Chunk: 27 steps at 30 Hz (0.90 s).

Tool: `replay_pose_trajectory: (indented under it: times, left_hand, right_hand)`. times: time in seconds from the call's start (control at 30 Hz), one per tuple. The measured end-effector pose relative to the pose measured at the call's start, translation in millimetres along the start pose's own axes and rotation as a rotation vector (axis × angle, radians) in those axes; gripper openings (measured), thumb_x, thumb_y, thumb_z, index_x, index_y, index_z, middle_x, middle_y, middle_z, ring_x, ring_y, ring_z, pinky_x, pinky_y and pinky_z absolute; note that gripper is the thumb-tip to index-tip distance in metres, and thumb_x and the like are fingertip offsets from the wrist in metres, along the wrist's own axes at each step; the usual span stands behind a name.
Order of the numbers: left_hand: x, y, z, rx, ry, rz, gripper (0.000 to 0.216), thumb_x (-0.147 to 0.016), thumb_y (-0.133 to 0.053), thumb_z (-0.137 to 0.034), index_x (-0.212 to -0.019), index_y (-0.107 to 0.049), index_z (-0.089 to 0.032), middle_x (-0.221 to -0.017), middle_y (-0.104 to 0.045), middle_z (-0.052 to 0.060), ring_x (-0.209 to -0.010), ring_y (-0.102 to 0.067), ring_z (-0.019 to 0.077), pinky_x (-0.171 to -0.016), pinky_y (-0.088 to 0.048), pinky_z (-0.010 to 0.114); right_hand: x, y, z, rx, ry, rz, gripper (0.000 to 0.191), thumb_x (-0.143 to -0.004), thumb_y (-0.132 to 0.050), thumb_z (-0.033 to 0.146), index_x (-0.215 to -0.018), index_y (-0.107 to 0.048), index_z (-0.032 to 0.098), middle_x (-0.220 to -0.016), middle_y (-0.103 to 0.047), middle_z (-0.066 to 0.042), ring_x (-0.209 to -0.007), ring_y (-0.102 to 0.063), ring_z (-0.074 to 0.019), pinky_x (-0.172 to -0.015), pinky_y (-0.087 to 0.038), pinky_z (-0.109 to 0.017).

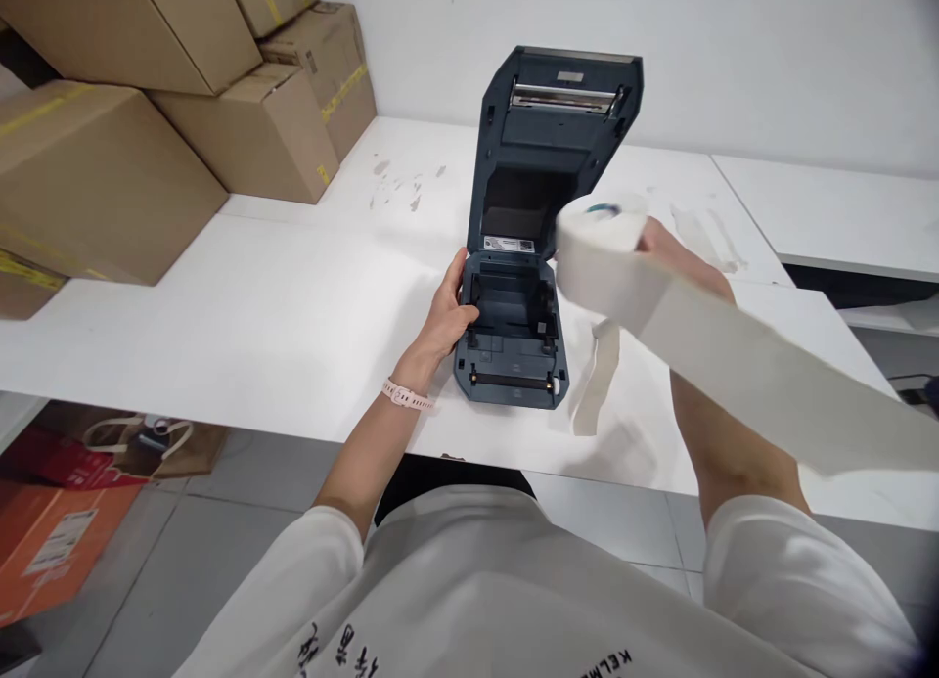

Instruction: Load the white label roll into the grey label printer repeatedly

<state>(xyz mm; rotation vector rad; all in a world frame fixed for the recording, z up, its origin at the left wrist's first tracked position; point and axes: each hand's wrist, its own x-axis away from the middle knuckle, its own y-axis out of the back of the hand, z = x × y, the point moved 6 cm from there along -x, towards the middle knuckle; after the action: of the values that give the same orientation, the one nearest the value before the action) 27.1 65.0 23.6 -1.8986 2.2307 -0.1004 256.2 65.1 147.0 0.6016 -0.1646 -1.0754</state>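
Observation:
A dark grey label printer (514,336) stands on the white table (256,316) with its lid (558,130) swung up and the roll bay bare. My left hand (447,311) grips the printer's left wall, thumb inside the bay. My right hand (679,262) holds a white paper roll (598,248) in the air just right of the printer. A long strip of the paper (770,375) unwinds from the roll toward the lower right. A short loose piece of paper (598,375) lies on the table beside the printer.
Several brown cardboard boxes (183,101) are stacked on the table's left and back-left. A second white table (828,208) adjoins at the right. Under the table at the left are an orange box (51,531) and a paper bag (154,443).

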Motion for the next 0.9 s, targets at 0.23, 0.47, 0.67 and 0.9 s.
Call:
replay_pose_trajectory:
  times: [0.23,0.47,0.67,0.9]
  left_hand:
    - [-3.3,0.7,1.3,0.014,-0.004,-0.027,0.114,-0.051,-0.055,-0.006,-0.161,-0.027,-0.02,-0.171,-0.03,0.009,-0.16,-0.023,0.0289,-0.132,-0.019,0.045]
    - [-0.1,-2.1,-0.6,0.052,0.02,-0.024,0.111,-0.052,-0.054,-0.007,-0.159,-0.029,-0.022,-0.169,-0.034,0.007,-0.159,-0.026,0.0309,-0.131,-0.022,0.05]
    - [2.7,-4.0,-1.0,0.046,0.038,-0.006,0.105,-0.057,-0.053,-0.005,-0.158,-0.032,-0.024,-0.166,-0.039,0.005,-0.156,-0.033,0.0298,-0.13,-0.026,0.05]
    - [3.3,-1.3,1.0,-0.001,0.046,-0.018,0.102,-0.058,-0.052,-0.005,-0.157,-0.033,-0.023,-0.168,-0.036,0.004,-0.158,-0.028,0.0265,-0.131,-0.022,0.044]
  right_hand:
    - [-57.2,-83.5,11.8,0.739,-0.119,0.51,0.053,-0.068,-0.08,0.049,-0.113,-0.066,0.024,-0.107,-0.073,-0.008,-0.093,-0.069,-0.0317,-0.077,-0.054,-0.042]
    - [-31.2,-94.7,11.8,0.777,0.034,0.36,0.062,-0.089,-0.064,0.045,-0.142,-0.055,0.015,-0.139,-0.063,-0.019,-0.128,-0.059,-0.0402,-0.1,-0.052,-0.054]
    - [54.9,-117.2,45.2,0.709,0.238,0.23,0.052,-0.104,-0.048,0.046,-0.145,-0.056,0.016,-0.155,-0.053,-0.019,-0.14,-0.053,-0.0362,-0.11,-0.051,-0.055]
    - [87.1,-154.8,27.9,0.747,0.18,0.075,0.064,-0.103,-0.045,0.056,-0.157,-0.041,0.021,-0.165,-0.04,-0.016,-0.155,-0.036,-0.0332,-0.122,-0.039,-0.058]
